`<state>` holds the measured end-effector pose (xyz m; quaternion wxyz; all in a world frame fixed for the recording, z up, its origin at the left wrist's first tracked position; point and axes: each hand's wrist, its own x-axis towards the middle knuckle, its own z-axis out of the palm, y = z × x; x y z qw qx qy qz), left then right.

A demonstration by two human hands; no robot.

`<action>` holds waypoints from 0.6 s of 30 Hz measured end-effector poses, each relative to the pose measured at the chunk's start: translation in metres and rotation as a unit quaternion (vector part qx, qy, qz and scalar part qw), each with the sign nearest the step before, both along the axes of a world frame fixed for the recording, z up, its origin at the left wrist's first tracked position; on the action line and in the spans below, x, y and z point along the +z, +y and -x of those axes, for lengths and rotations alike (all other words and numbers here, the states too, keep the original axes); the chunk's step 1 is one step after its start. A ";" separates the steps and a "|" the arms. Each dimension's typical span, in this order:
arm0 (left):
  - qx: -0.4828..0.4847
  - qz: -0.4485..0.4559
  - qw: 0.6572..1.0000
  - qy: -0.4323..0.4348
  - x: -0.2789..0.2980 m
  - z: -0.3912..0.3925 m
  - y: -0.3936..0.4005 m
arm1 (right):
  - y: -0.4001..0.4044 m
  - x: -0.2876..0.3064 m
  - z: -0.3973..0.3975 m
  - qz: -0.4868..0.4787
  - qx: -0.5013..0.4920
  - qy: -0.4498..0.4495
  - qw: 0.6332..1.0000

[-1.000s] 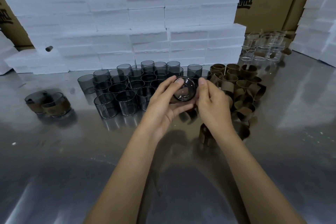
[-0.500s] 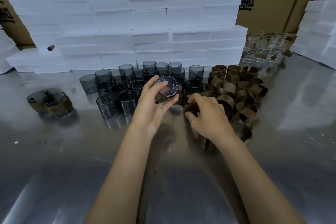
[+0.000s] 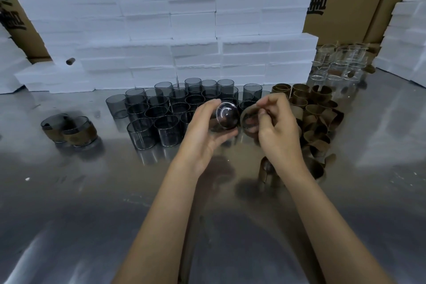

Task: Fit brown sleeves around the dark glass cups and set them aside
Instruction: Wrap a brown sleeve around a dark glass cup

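Observation:
My left hand (image 3: 202, 131) grips a dark glass cup (image 3: 227, 115) above the table, its round base turned toward me. Just right of it, my right hand (image 3: 275, 127) pinches a brown sleeve (image 3: 250, 119) by its rim, held open as a ring close beside the cup. Several bare dark cups (image 3: 161, 110) stand grouped behind and left of my hands. A heap of brown sleeves (image 3: 320, 117) lies to the right. Two sleeved cups (image 3: 71, 130) sit apart at the far left.
White foam blocks (image 3: 170, 37) are stacked behind the cups, cardboard boxes (image 3: 345, 0) behind those. Clear glasses (image 3: 338, 64) stand at the back right. One loose sleeve (image 3: 265, 172) stands under my right wrist. The steel table (image 3: 92, 203) spreads toward me.
My right hand went down into the sleeve heap, then rose with a brown sleeve to the cup. My left hand kept hold of the cup and shifted slightly right.

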<state>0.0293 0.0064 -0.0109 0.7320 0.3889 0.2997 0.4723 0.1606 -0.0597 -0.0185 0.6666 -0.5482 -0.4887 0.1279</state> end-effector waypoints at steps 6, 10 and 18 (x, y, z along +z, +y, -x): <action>-0.119 -0.072 0.988 0.067 -0.002 -0.011 -0.016 | -0.003 0.003 0.008 -0.027 -0.020 -0.029 0.999; -0.158 -0.048 0.984 0.068 -0.004 -0.016 -0.024 | -0.006 0.004 0.006 -0.018 -0.013 -0.004 1.000; -0.146 -0.023 0.987 0.058 -0.002 -0.016 -0.024 | -0.004 0.006 0.005 0.015 0.065 0.158 0.985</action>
